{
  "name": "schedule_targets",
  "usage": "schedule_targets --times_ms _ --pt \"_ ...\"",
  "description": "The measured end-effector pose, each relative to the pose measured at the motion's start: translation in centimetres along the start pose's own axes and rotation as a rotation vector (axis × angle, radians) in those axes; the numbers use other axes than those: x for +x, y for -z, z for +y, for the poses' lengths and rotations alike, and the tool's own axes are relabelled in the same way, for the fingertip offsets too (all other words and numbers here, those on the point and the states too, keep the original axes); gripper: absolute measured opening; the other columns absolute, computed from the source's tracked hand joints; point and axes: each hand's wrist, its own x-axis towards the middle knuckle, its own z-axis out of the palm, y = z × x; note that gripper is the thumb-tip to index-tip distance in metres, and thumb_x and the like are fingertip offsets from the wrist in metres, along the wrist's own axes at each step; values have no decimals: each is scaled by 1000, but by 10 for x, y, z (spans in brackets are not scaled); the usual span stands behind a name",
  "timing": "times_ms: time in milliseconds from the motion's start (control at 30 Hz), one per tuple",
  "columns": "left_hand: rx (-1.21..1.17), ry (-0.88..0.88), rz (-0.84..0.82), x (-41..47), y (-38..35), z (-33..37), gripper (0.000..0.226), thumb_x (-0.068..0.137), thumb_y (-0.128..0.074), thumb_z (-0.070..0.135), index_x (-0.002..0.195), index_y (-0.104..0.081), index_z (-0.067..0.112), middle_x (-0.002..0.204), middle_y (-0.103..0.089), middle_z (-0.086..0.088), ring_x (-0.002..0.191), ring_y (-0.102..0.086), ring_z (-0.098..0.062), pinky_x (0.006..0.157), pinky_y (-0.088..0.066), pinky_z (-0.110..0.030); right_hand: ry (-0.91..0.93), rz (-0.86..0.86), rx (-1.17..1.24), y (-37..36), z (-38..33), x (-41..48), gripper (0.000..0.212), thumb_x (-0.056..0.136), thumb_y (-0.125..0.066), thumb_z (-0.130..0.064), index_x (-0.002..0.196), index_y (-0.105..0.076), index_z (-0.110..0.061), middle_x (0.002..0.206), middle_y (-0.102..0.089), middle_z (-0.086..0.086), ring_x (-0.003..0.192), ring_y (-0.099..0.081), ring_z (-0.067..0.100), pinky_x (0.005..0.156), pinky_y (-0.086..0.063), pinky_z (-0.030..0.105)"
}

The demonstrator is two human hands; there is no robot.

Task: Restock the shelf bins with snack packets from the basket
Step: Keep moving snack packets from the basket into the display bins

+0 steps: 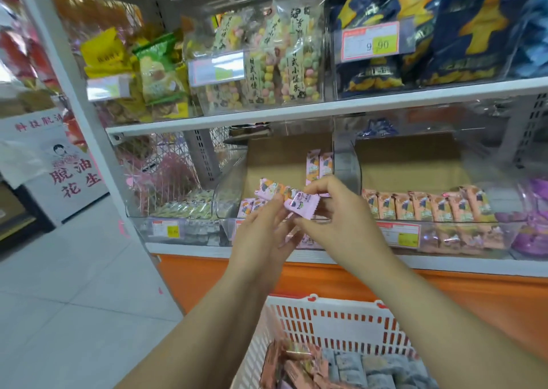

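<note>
Left hand [262,228]: pinching upper packet [271,190].
Right hand [335,211]: pinching lower packet [301,208].
Bin [229,190] beyond your fingertips: be standing both upright.

2 bare forearms [207,314], left hand [261,234], right hand [335,211], slim fingers [318,185]

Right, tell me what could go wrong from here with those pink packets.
The pink packets are only pinched at the fingertips of the left hand and right hand; one might slip and fall. The neighbouring bin holds similar-looking orange packets, so a mix-up is possible.
</note>
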Motion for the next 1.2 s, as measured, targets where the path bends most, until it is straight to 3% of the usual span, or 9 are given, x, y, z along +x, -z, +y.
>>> schedule_targets --times_ms 133,233,300,433,667,800,967,1100,1200 --pt "90 5 77 41 -4 -4 13 94 -57 21 92 -63 10 85 -68 -2 76 -65 -13 64 -53 -25 -29 -113 -231 17 23 12 39 77 -77 -24 108 -56 -34 106 -57 -20 104 -50 1 88 -40 14" --pt "317 -74 200 85 2 0 11 92 -61 21 91 -58 10 80 -62 -3 72 -61 -12 66 -55 -24 -135 -62 -549 31 52 21 53 84 -68 -36 132 -50 -28 146 -40 -6 139 -27 17 113 -20 32" --pt "542 -167 262 114 3 1 16 89 -66 24 93 -59 11 85 -64 -5 71 -61 -14 72 -56 -30 -197 -74 -580 34 68 21 54 88 -63 -35 138 -45 -25 155 -26 -3 143 -19 19 117 -14 36" --pt "801 -250 317 156 -5 -2 28 84 -72 25 102 -54 14 100 -65 -6 87 -64 -25 82 -54 -37 -177 -122 -608 26 83 20 55 90 -59 -33 142 -40 -26 158 -16 -5 144 -15 20 117 -12 33" --pt "967 -189 251 197 -18 -18 34 92 -61 23 121 -50 9 97 -59 -2 64 -50 -14 46 -36 -17 -166 -78 -575 22 90 23 52 92 -55 -34 141 -38 -33 157 -14 -10 146 -4 16 118 -5 32" --pt "1040 -171 233 209 -14 -29 27 96 -54 20 120 -57 8 110 -64 -26 49 -38 -11 43 -28 -24 -150 -56 -554 21 93 23 49 92 -55 -31 140 -42 -33 157 -17 -10 146 -3 15 118 -4 30" --pt "1137 -162 200 214 -8 -28 29 97 -51 23 123 -57 11 78 -57 -12 46 -37 -12 36 -27 -20 -160 -39 -559 18 93 23 48 93 -55 -31 139 -43 -33 156 -18 -10 146 -3 15 118 -5 31" --pt "1173 -195 170 209 -7 -25 46 98 -51 27 141 -40 14 114 -63 -11 59 -50 -17 42 -34 -24 -159 -29 -565 19 90 23 46 93 -54 -31 138 -44 -33 155 -20 -10 146 -3 15 119 -3 34" --pt "1255 -269 171 198 -3 -23 37 96 -54 28 130 -49 13 122 -56 -8 85 -61 -31 56 -43 -28 -86 41 -574 17 86 19 40 91 -57 -27 130 -54 -30 150 -33 -8 145 -9 17 120 -6 39"
